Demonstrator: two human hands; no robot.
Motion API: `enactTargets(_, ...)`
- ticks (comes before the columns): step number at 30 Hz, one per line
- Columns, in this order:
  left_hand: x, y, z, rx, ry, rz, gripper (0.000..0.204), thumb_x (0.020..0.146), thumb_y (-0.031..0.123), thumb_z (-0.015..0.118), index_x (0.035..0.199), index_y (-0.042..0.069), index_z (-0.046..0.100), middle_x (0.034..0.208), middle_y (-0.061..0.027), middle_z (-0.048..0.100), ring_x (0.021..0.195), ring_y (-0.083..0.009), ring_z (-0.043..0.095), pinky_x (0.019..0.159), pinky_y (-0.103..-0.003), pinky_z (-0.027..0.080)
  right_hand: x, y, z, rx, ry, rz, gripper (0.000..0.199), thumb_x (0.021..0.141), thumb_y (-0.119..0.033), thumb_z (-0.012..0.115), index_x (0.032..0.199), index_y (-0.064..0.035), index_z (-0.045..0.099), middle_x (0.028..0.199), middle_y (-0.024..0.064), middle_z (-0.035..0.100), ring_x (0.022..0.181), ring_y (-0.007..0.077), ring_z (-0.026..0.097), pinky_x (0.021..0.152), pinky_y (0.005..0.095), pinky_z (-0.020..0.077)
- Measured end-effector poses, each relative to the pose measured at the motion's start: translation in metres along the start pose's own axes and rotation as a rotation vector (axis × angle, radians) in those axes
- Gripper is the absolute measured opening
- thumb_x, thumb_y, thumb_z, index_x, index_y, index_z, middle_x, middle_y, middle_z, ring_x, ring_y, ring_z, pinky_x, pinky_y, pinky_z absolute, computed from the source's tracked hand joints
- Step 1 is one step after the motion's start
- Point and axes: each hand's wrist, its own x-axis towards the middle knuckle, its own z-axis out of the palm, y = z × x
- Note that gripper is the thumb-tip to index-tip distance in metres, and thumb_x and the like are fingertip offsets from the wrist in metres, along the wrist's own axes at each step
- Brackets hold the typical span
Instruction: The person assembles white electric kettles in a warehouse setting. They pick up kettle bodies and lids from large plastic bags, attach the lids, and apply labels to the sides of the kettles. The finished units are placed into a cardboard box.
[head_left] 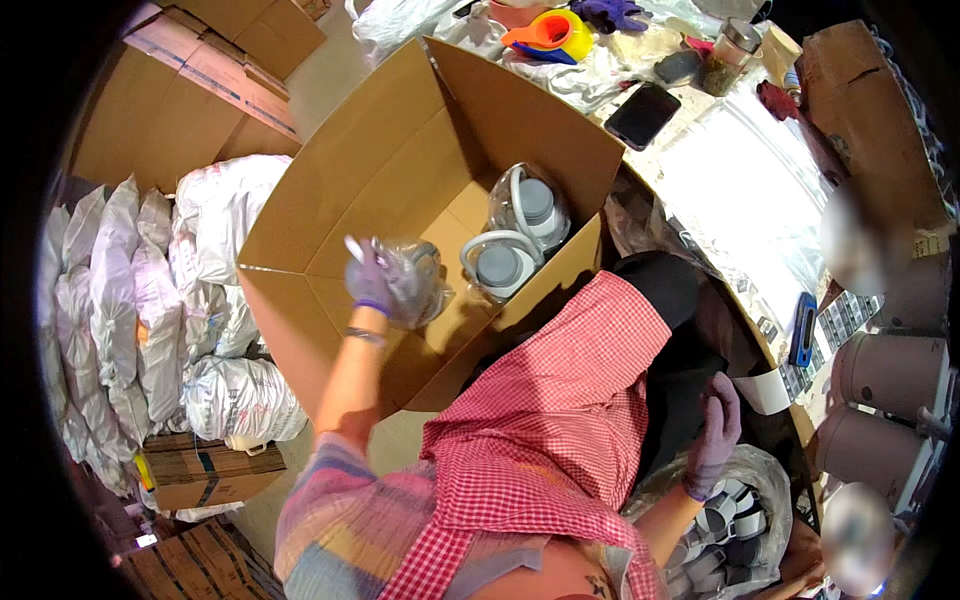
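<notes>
An open cardboard box (pixel 340 190) stands in front of me, tilted in view. Inside, at its right, sit two white containers with grey lids and loop handles, a far one (pixel 538 200) and a nearer one (pixel 500 265), in clear plastic. My left hand (pixel 370 278), in a pale purple glove, reaches in and is closed on another container in clear plastic (pixel 415 285), at the box's left. My right hand (pixel 715 430), gloved too, hangs by my right knee with fingers loosely apart and nothing in it. Below it is a clear bag of grey and white lids (pixel 735 530).
White filled sacks (pixel 130 300) are stacked at the left beside flat cardboard (pixel 180 90). On the right-hand table lie a phone (pixel 643 115), white sheets (pixel 745 165), an orange and yellow tape dispenser (pixel 560 38), a blue cutter (pixel 803 330), a glass jar (pixel 730 58) and dark tumblers (pixel 880 450).
</notes>
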Motion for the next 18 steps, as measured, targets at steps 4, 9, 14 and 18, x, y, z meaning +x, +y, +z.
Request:
enactTargets(4,-0.022,-0.130,0.029,-0.362,0.061,-0.410,0.052,0.092,0.060,0.050,0.099,0.009,0.058,0.096,-0.0083,0.061,0.086,-0.0236,0.057,0.077,-0.041,0.049,0.000,0.003,-0.022,-0.174,0.058,-0.050,0.033,0.091,0.001,0.052,0.123,0.0012,0.058,0.130,0.0116,0.057,0.120,0.0209,0.054,0.105,0.0324,0.0387)
enactTargets(9,-0.014,-0.236,0.027,0.017,0.091,-0.564,0.068,0.088,0.067,0.048,0.123,0.008,0.055,0.117,-0.0114,0.061,0.106,-0.0319,0.057,0.095,-0.047,0.047,-0.013,-0.015,-0.091,-0.445,0.227,-0.014,0.035,0.094,-0.006,0.055,0.127,0.0030,0.057,0.131,0.0136,0.057,0.121,0.0238,0.053,0.106,0.0352,0.0390)
enactTargets(14,0.016,-0.254,0.050,-1.070,-0.242,-1.114,0.082,0.088,0.066,0.046,0.142,0.005,0.041,0.136,-0.0187,0.049,0.120,-0.0363,0.048,0.105,-0.050,0.041,-0.014,-0.075,-0.166,-0.552,0.434,-0.142,0.038,0.096,-0.006,0.056,0.134,0.0000,0.053,0.135,0.0134,0.055,0.125,0.0231,0.051,0.109,0.0364,0.0371)
enactTargets(18,0.038,-0.226,0.020,-0.959,-0.341,-1.417,0.078,0.087,0.048,0.058,0.143,-0.002,0.036,0.150,-0.0241,0.033,0.139,-0.0403,0.031,0.112,-0.053,0.032,0.015,-0.173,-0.248,-1.116,0.961,-0.577,0.043,0.093,-0.013,0.064,0.133,-0.0014,0.053,0.137,0.0145,0.053,0.129,0.0255,0.048,0.110,0.0387,0.0351)
